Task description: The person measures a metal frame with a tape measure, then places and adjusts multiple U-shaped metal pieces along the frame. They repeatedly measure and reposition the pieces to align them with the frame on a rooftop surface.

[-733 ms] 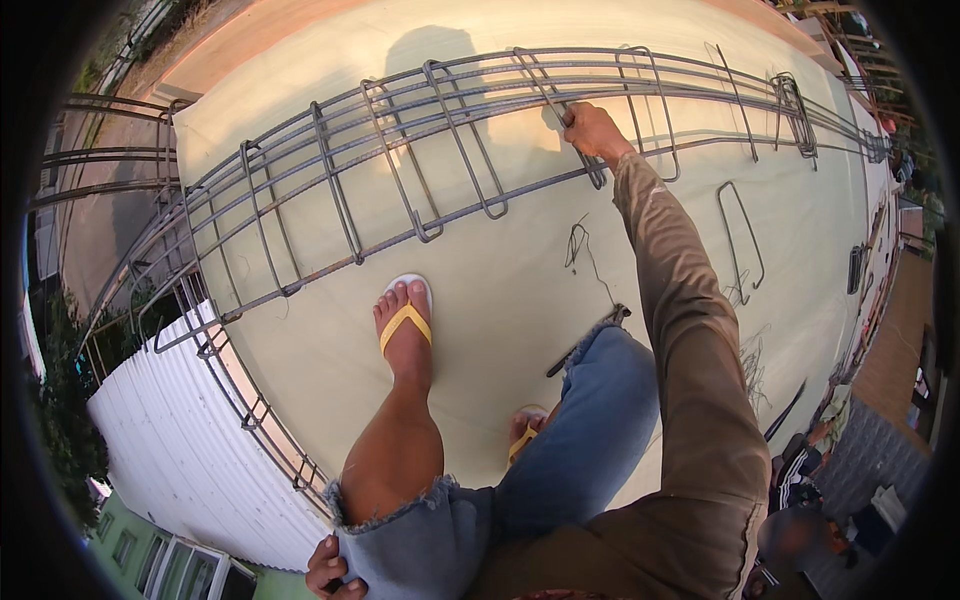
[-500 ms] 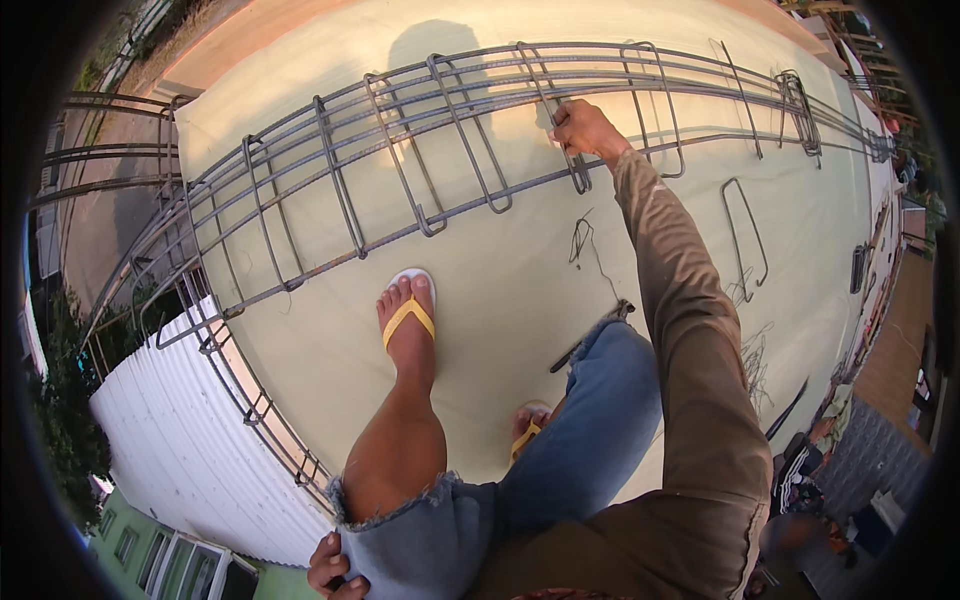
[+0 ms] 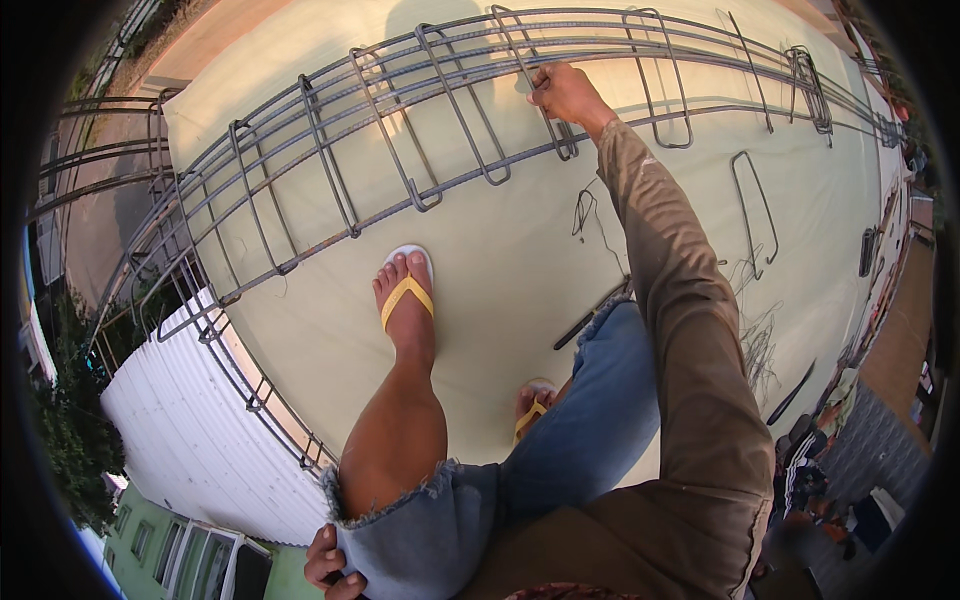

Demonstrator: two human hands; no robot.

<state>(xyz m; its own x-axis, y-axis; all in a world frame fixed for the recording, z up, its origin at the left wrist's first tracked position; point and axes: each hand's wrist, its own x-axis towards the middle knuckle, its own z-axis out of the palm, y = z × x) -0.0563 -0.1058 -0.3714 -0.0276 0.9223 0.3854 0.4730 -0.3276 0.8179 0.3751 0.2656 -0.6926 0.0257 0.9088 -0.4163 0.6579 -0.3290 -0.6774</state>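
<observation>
A long rebar cage (image 3: pixel 345 130) of ribbed bars and bent stirrups stretches across the far side of a pale sheeted surface. My right hand (image 3: pixel 568 97) reaches out to it, fingers closed around one rectangular steel stirrup (image 3: pixel 512 45) that encircles the long bars. The thumb side faces left; the hand hides part of that stirrup. Low at the left, my left hand (image 3: pixel 330 565) has its fingers curled against the frayed blue jeans (image 3: pixel 410 530) at my bent left knee. Only its fingers show.
A loose bent stirrup (image 3: pixel 755 210), tangled tie wire (image 3: pixel 758 355) and a dark-handled tool (image 3: pixel 592 318) lie on the sheet (image 3: pixel 480 290). More stirrups (image 3: pixel 808 90) bunch at the cage's right end. Beyond the left edge, lower down, is a white corrugated roof (image 3: pixel 205 430).
The view has tilted slightly, so the cage sits higher in the picture. My right hand stays on the stirrup, and my left hand remains at the knee.
</observation>
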